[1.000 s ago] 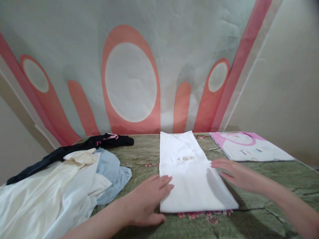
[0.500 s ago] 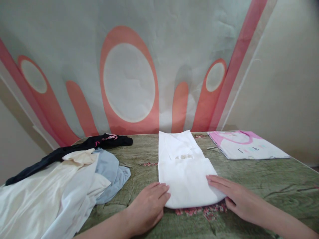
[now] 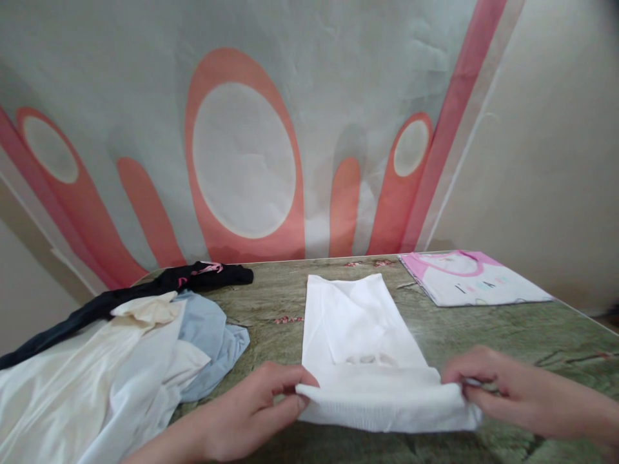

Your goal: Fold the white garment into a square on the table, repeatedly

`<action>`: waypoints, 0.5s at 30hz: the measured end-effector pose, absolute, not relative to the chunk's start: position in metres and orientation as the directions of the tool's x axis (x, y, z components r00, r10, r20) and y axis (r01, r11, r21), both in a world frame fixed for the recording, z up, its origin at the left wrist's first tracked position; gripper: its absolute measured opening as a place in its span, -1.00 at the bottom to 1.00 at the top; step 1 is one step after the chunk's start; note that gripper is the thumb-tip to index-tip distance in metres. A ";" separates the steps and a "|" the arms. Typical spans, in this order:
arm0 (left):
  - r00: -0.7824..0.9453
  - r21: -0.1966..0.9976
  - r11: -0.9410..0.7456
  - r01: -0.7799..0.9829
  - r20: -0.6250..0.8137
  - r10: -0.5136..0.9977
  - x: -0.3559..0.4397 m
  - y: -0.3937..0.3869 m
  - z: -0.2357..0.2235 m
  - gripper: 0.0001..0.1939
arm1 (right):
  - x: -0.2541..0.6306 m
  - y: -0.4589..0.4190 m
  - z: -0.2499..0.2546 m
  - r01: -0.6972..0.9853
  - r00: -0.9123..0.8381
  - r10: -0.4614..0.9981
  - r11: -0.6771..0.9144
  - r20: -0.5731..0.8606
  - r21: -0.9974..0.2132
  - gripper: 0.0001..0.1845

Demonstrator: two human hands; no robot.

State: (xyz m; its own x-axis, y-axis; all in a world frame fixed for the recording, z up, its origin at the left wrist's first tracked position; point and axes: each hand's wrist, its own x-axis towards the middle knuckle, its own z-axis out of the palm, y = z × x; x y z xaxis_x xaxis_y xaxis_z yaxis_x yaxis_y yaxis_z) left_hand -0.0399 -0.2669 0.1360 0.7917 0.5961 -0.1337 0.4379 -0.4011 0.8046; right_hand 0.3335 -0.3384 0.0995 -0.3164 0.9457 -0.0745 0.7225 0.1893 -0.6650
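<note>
A white garment (image 3: 358, 335), folded into a long strip, lies on the table in front of me. Its near end is folded over, and that edge is lifted slightly off the tabletop. My left hand (image 3: 261, 403) pinches the left corner of this near fold between thumb and fingers. At the right corner, my right hand (image 3: 503, 386) grips the same fold, its fingers curled round the cloth and a little blurred. A small greyish print shows on the garment just beyond the fold. What kind of garment it is I cannot tell.
To the left lies a loose heap of clothes: cream cloth (image 3: 91, 361), light blue cloth (image 3: 207, 341) and a black garment (image 3: 169, 280) behind. A folded pink and white shirt (image 3: 478, 280) rests at the back right of the wood-patterned table (image 3: 275, 341). A printed backdrop (image 3: 319, 129) stands behind.
Both hands lay flat on the folded garment; now they pinch the near fold's corners and lift it. The garment has slid toward me, its far end now away from the table's back edge.
</note>
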 end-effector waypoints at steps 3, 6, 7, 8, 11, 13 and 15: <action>0.764 0.922 -0.220 0.320 -0.114 0.635 -0.039 -0.252 0.134 -0.81 | 0.335 -0.320 0.115 0.630 -0.318 0.943 0.130 -0.102 -0.766 -0.80; 0.715 0.989 -0.054 0.134 -0.059 0.697 -0.026 -0.219 0.124 -0.84 | 0.340 -0.285 0.116 0.553 -0.256 0.965 0.098 -0.057 -0.828 -0.76; 0.692 0.997 0.032 0.074 -0.075 0.718 -0.019 -0.205 0.120 -0.85 | 0.342 -0.271 0.112 0.523 -0.196 0.980 0.081 -0.028 -0.849 -0.76; 0.658 0.992 0.122 0.019 -0.104 0.746 -0.011 -0.191 0.114 -0.85 | 0.344 -0.256 0.107 0.484 -0.129 0.992 0.048 -0.017 -0.874 -0.75; 0.510 0.921 0.375 -0.105 -0.274 0.815 0.015 -0.147 0.096 -0.90 | 0.346 -0.211 0.082 0.341 0.013 0.999 -0.049 -0.047 -0.939 -0.69; 0.478 0.909 0.405 -0.094 -0.316 0.820 0.030 -0.125 0.081 -0.88 | 0.345 -0.187 0.061 0.245 0.095 0.994 -0.076 -0.054 -0.967 -0.68; 0.459 0.909 0.410 -0.079 -0.331 0.824 0.038 -0.109 0.066 -0.86 | 0.346 -0.170 0.038 0.158 0.114 0.990 -0.102 -0.085 -0.982 -0.70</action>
